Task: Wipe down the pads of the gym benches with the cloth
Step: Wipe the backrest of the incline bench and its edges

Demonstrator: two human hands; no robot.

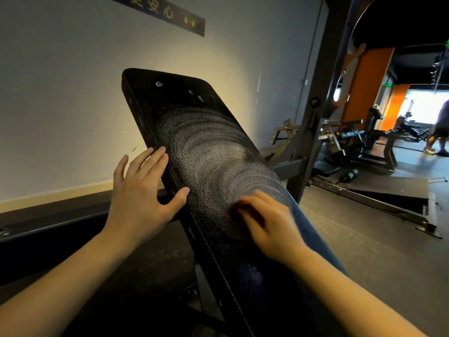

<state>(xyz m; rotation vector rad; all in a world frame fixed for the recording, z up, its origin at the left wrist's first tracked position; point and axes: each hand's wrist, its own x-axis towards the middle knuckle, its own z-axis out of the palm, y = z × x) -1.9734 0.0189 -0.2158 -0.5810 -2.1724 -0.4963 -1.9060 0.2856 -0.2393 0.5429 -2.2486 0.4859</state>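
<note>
**Q:** What does the bench pad look like, and where is it?

**A:** The bench pad (pixel 194 132) is a long black slab with rounded corners. It fills the middle of the view and tilts up and away towards a pale wall (pixel 73 93). Its covering is pebbled, like grained vinyl. Curved, pale, shiny streaks sweep across the middle in arcs. The top end is matte and dark, with a few small pale marks (pixel 159 84).

**Q:** And the cloth?

**A:** The cloth (pixel 313 229) is dark blue and looks soft. It lies along the pad's right edge, partly under the right hand (pixel 269 220).

**Q:** What are the hands doing?

**A:** The left hand (pixel 141 195) is relaxed and spread. Its fingers (pixel 158 152) lie against the pad's left side edge, and its thumb (pixel 181 194) rests on the top surface. The right hand sits on the cloth with its fingers bent. It is blurred, so I cannot tell whether it grasps the cloth or only presses on it.

**Q:** What surrounds the bench?

**A:** A dark metal upright (pixel 313 113) stands just behind the pad on the right. The floor (pixel 364 251) is grey and speckled. A dark strip sign (pixel 165 13) with yellow characters hangs high on the wall. Far to the right there are more machines, an orange pillar (pixel 364 86), and a person (pixel 441 127) standing near a bright opening.
</note>
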